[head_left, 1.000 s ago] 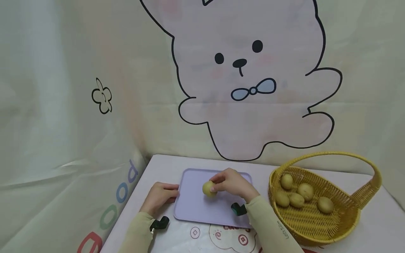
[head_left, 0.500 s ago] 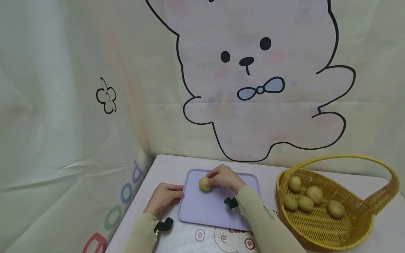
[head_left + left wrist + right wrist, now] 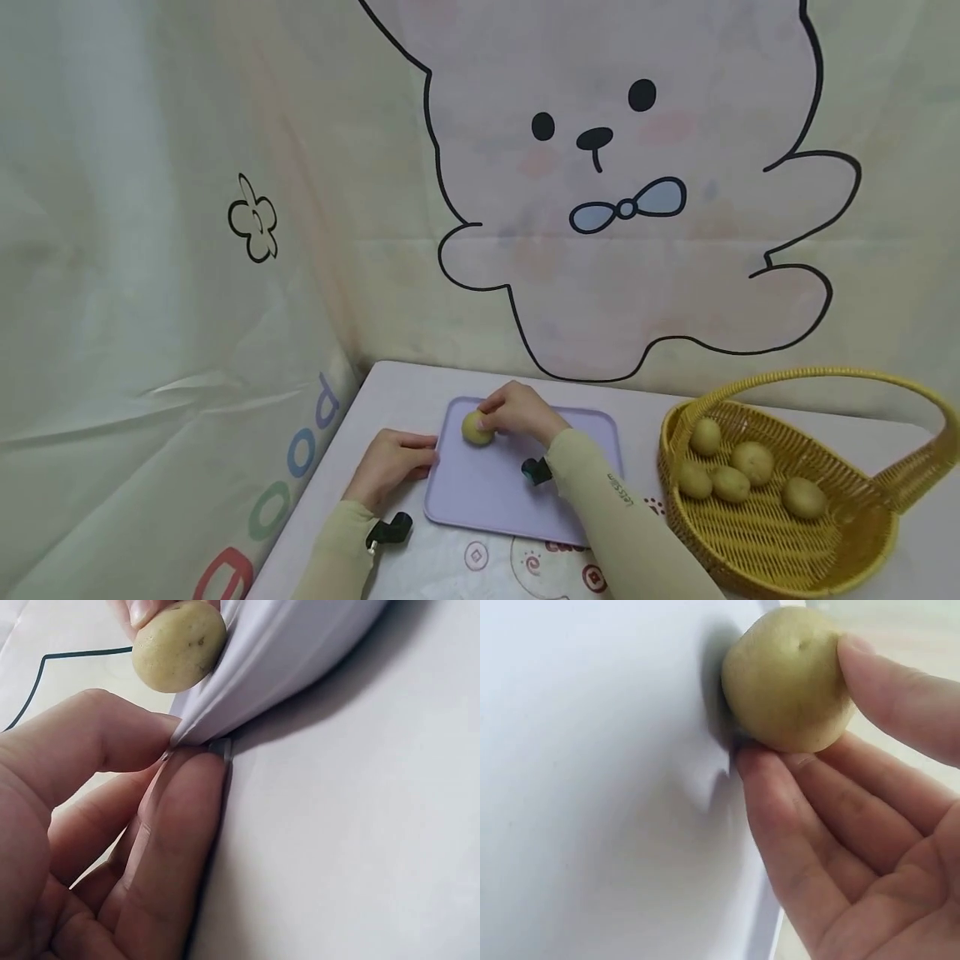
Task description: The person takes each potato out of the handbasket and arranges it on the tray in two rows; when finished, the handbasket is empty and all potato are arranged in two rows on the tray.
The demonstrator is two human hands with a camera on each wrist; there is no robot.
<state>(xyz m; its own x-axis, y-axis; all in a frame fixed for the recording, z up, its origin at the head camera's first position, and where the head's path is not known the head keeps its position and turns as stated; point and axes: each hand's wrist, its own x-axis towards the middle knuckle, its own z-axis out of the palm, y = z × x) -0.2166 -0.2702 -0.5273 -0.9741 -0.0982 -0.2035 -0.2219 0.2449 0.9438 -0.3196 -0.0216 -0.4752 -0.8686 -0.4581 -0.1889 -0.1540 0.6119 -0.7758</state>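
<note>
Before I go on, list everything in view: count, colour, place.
Table: one, white, partly red-printed, below backdrop
Backdrop: one, cream, behind and left of table
Cartoon animal: one, pinkish, on backdrop's back side
Flower: one, black outline, backdrop's left side
Letters: four, red, green and blue shades, backdrop's left side
Tray: one, lilac, on table
Basket: one, yellow, right of tray
Potatoes: five, yellowish, in basket
Held potato: one, yellowish, over tray's far left
Wrist cameras: two, black, one per wrist
Sleeves: two, pale green, both arms
Left hand: one, bare, pinching tray's left rim
Right hand: one, bare, gripping held potato
</note>
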